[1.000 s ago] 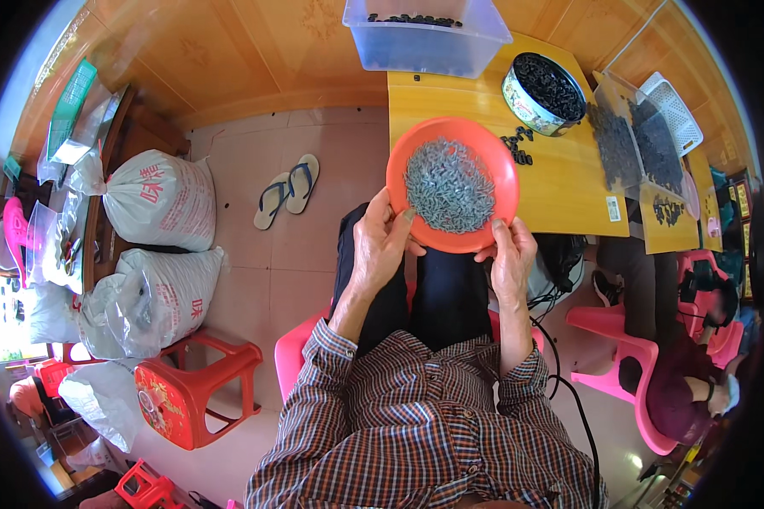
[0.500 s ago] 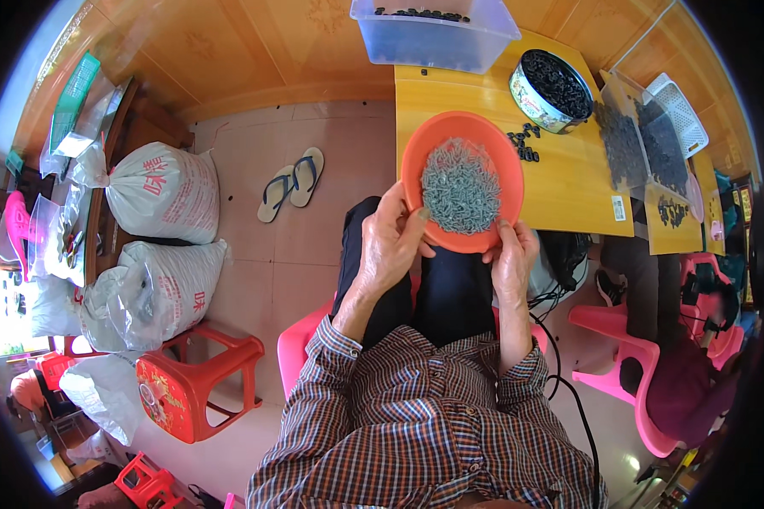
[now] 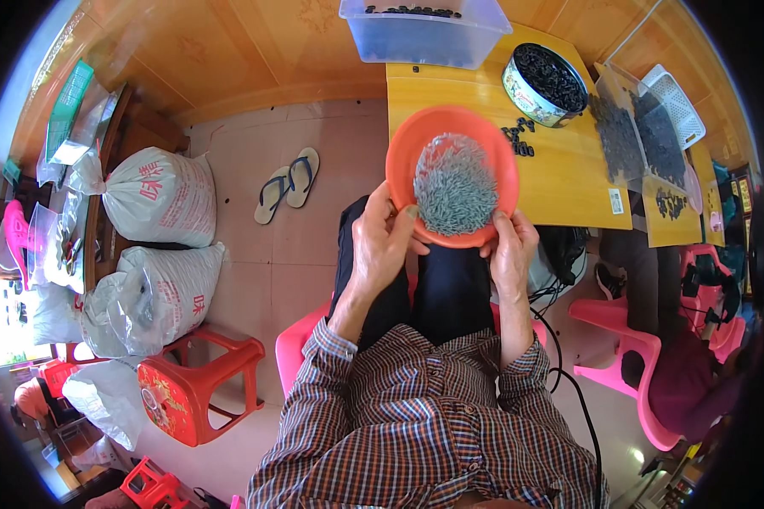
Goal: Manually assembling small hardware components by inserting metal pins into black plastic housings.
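Between my two hands is an orange plastic bowl (image 3: 403, 140), held over my lap at the table's near left corner. A heap of small silvery pieces, which look like screws (image 3: 458, 191), lies inside it and blurs slightly. My left hand (image 3: 382, 242) grips the lower left rim, thumb over the edge and fingers underneath. At the lower right, my right hand (image 3: 511, 250) pinches the rim, with its thumb on top. Just right of the bowl, several small black parts (image 3: 522, 140) lie on the yellow table (image 3: 569, 191).
A round tin (image 3: 526, 97) full of black parts and a clear plastic bin (image 3: 424, 38) stand on the table. Clear boxes of dark parts (image 3: 615, 140) are further right, near a seated person (image 3: 688, 382). To the left are white sacks (image 3: 174, 199), flip-flops (image 3: 301, 182) and a red stool (image 3: 199, 382).
The bowl has shifted slightly left and up in my hands. The silvery pieces inside have moved and now look smeared by motion. Both hands keep their hold.
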`<state>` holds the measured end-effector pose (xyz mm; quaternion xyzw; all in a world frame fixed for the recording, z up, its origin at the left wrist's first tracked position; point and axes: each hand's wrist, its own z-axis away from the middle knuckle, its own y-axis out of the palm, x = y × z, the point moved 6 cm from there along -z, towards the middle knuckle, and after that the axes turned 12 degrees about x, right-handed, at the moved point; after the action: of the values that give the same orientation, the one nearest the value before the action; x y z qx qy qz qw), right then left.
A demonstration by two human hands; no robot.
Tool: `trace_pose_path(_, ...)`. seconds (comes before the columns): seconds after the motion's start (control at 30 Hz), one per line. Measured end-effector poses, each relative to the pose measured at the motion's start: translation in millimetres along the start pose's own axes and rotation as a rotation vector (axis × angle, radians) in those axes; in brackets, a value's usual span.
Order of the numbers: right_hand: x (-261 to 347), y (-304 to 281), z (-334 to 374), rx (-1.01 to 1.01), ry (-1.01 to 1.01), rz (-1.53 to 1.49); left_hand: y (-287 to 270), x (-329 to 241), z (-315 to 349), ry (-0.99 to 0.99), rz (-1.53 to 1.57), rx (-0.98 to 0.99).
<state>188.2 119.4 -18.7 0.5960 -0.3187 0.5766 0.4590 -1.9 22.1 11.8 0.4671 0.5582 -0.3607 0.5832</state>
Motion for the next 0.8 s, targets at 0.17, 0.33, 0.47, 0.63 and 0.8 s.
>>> trace_pose_path(0.17, -19, 0, -3, 0.023, 0.065, 0.041, -8, 33, 2, -0.092, 0.133, -0.005)
trace_pose_path(0.33, -10, 2, 1, 0.028, 0.014, 0.031, -7, 27, 4, -0.073, 0.131, -0.004)
trace_pose_path(0.47, 7, 0, 1, -0.007, -0.104, 0.112, -3, 19, 5, 0.021, 0.107, -0.011)
trace_pose_path(0.63, -15, -1, -9, 0.07, 0.052, 0.126, -8, 44, 6, -0.077, 0.175, -0.003)
trace_pose_path(0.8, -6, 1, -4, 0.081, 0.03, 0.14, -6, 41, 14, -0.072, 0.206, -0.004)
